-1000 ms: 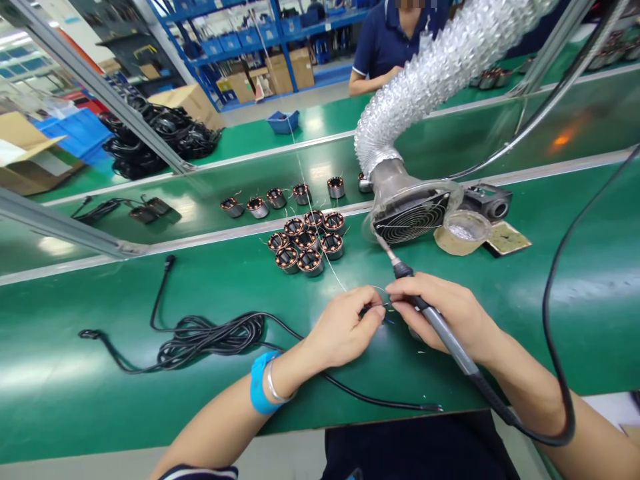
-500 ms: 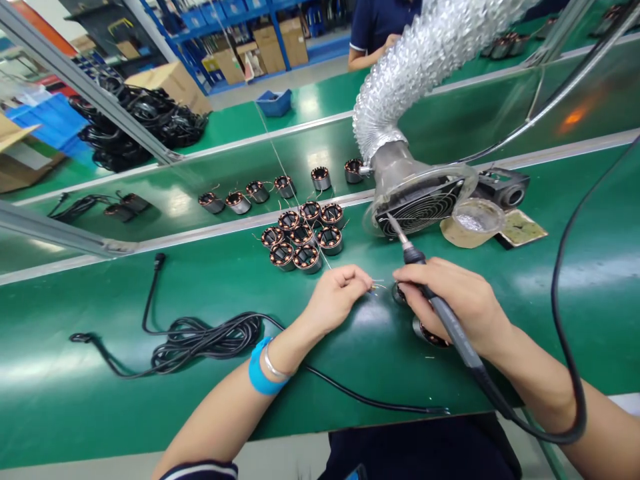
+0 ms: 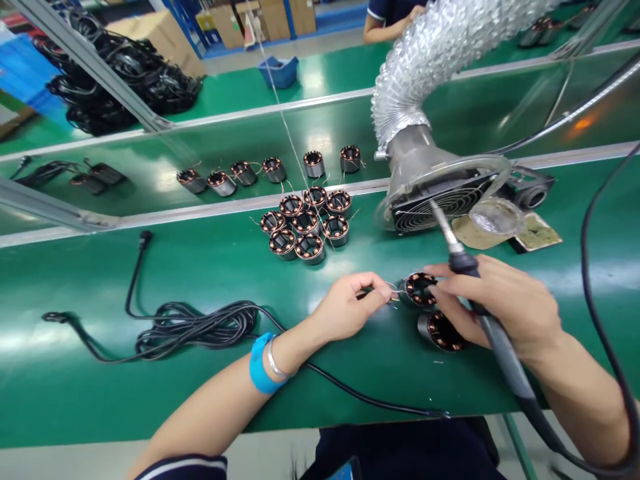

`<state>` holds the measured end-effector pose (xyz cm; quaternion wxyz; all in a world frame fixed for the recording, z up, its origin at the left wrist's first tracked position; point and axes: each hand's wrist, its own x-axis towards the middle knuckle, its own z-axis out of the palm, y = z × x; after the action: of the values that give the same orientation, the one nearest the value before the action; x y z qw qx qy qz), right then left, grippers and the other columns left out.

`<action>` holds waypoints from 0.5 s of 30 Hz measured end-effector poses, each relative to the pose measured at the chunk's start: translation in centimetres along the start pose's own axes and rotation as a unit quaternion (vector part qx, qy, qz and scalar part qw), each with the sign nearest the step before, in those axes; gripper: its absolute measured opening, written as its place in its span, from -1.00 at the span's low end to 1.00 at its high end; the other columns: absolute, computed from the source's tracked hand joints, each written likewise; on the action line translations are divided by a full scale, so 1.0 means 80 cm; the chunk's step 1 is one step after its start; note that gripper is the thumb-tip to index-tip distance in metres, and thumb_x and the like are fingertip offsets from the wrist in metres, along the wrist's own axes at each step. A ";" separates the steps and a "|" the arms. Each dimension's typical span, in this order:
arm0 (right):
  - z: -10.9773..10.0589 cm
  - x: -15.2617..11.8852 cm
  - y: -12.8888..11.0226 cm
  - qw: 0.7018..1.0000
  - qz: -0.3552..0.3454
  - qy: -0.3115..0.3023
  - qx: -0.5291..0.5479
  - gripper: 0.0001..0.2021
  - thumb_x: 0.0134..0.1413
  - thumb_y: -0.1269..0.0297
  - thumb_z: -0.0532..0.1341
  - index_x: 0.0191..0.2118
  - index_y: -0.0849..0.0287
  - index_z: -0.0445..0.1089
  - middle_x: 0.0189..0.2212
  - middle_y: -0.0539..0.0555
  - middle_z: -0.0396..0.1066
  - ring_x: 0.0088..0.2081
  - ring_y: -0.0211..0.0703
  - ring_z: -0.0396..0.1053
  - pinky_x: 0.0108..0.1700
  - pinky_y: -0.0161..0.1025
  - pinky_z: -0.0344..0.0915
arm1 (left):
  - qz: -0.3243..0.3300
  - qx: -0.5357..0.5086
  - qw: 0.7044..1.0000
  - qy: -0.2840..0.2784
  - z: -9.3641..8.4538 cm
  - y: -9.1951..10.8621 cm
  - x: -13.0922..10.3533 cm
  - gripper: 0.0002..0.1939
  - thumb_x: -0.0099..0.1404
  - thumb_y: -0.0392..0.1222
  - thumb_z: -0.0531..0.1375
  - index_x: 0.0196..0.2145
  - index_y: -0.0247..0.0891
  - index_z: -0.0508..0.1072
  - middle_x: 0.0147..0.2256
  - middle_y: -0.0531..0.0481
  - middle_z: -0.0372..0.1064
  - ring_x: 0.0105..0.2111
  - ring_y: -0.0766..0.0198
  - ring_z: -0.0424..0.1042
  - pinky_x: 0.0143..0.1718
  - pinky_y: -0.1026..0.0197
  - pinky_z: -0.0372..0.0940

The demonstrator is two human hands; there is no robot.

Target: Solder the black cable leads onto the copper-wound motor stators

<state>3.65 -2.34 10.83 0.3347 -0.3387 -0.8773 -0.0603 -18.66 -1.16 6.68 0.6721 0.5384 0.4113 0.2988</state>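
Note:
My left hand (image 3: 345,310) pinches thin wires (image 3: 394,291), whose loose ends stick out to the right beside a copper-wound motor stator (image 3: 408,292). In my right hand (image 3: 515,307) is a soldering iron (image 3: 504,350), its metal tip pointing up and away from me. The thumb and a finger of that hand also reach to the right rim of the same stator; whether they grip it I cannot tell. A second stator (image 3: 429,333) lies tilted just in front of it, partly behind my right fingers.
Several stators (image 3: 306,223) stand grouped behind my left hand, and more line the ledge (image 3: 314,165). A coiled black cable (image 3: 200,330) lies left. A fume extractor (image 3: 435,207) with a foil duct stands behind the iron, beside a tub (image 3: 463,233) and sponge tray (image 3: 537,235). Another person (image 3: 390,23) is opposite.
My right hand and the soldering iron have moved right, bringing the stator by its fingers into fuller view. My left hand has shifted right with the wires, close to that stator. The camera view has tilted down.

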 end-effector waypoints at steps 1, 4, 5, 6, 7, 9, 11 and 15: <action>0.000 -0.012 -0.001 0.999 0.040 0.014 -0.001 -0.80 0.09 0.48 0.30 -0.20 0.11 0.33 -0.23 0.05 0.55 -0.36 -0.18 0.48 -0.31 -0.24 0.39 | 0.000 0.000 1.000 0.004 0.000 0.000 0.000 -0.71 0.27 0.02 0.17 -0.41 -0.29 0.38 -0.46 0.03 0.37 -0.43 0.34 0.28 -0.32 0.27 0.18; 0.005 -0.045 -0.004 0.989 0.148 0.029 -0.008 -0.73 0.07 0.38 0.34 -0.12 0.07 0.32 -0.15 0.07 0.55 -0.26 -0.08 0.55 -0.26 -0.20 0.48 | -0.012 -0.041 0.999 0.027 -0.006 0.001 0.002 -0.64 0.27 0.11 0.15 -0.43 -0.25 0.26 -0.60 0.19 0.07 -0.60 0.43 0.00 -0.52 0.33 -0.02; 0.007 -0.053 -0.004 0.985 0.171 0.030 -0.005 -0.69 0.06 0.35 0.35 -0.09 0.08 0.31 -0.14 0.08 0.55 -0.22 -0.05 0.56 -0.23 -0.19 0.50 | -0.020 -0.061 0.998 0.027 -0.008 0.003 0.003 -0.62 0.26 0.14 0.15 -0.43 -0.24 0.23 -0.61 0.22 0.00 -0.62 0.44 -0.08 -0.56 0.33 -0.10; 0.008 -0.059 -0.005 0.982 0.189 0.030 0.004 -0.66 0.06 0.33 0.37 -0.07 0.09 0.30 -0.13 0.10 0.55 -0.18 -0.03 0.56 -0.19 -0.19 0.51 | -0.028 -0.077 0.996 0.022 -0.011 0.006 0.003 -0.61 0.24 0.16 0.15 -0.41 -0.23 0.22 -0.60 0.23 -0.04 -0.63 0.45 -0.13 -0.57 0.33 -0.15; 0.008 -0.062 -0.005 0.979 0.201 0.030 0.018 -0.63 0.05 0.30 0.38 -0.05 0.10 0.29 -0.12 0.12 0.54 -0.16 -0.03 0.56 -0.15 -0.19 0.52 | -0.038 -0.084 0.996 0.014 -0.013 0.010 0.004 -0.61 0.23 0.17 0.15 -0.39 -0.23 0.22 -0.60 0.24 -0.06 -0.63 0.45 -0.16 -0.58 0.33 -0.19; 0.008 -0.062 -0.008 0.973 0.223 0.020 0.057 -0.59 0.04 0.23 0.40 -0.04 0.12 0.28 -0.09 0.15 0.52 -0.10 0.00 0.55 -0.08 -0.17 0.51 | -0.052 -0.077 0.996 -0.001 -0.016 0.016 0.004 -0.62 0.20 0.14 0.19 -0.34 -0.25 0.25 -0.59 0.25 -0.06 -0.63 0.46 -0.17 -0.58 0.32 -0.21; 0.007 -0.059 -0.012 0.966 0.242 0.007 0.091 -0.56 0.04 0.16 0.40 -0.03 0.13 0.27 -0.04 0.19 0.50 -0.05 0.04 0.53 -0.02 -0.13 0.51 | -0.052 -0.041 0.998 -0.001 -0.017 0.021 0.005 -0.65 0.15 0.05 0.24 -0.29 -0.27 0.31 -0.57 0.23 0.00 -0.61 0.45 -0.11 -0.56 0.32 -0.16; 0.012 -0.058 -0.022 0.954 0.267 0.002 0.138 -0.56 0.07 0.19 0.36 0.00 0.14 0.22 0.05 0.27 0.44 0.02 0.07 0.49 -0.03 -0.12 0.53 | -0.056 0.037 0.997 0.023 -0.013 0.021 0.017 -0.73 0.13 -0.09 0.25 -0.26 -0.31 0.42 -0.56 0.19 0.11 -0.56 0.41 0.03 -0.49 0.32 -0.07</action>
<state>4.51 -5.96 7.38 0.3840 -0.5112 -0.7536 0.1524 -18.87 0.88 7.90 0.6576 0.5319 0.4671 0.2578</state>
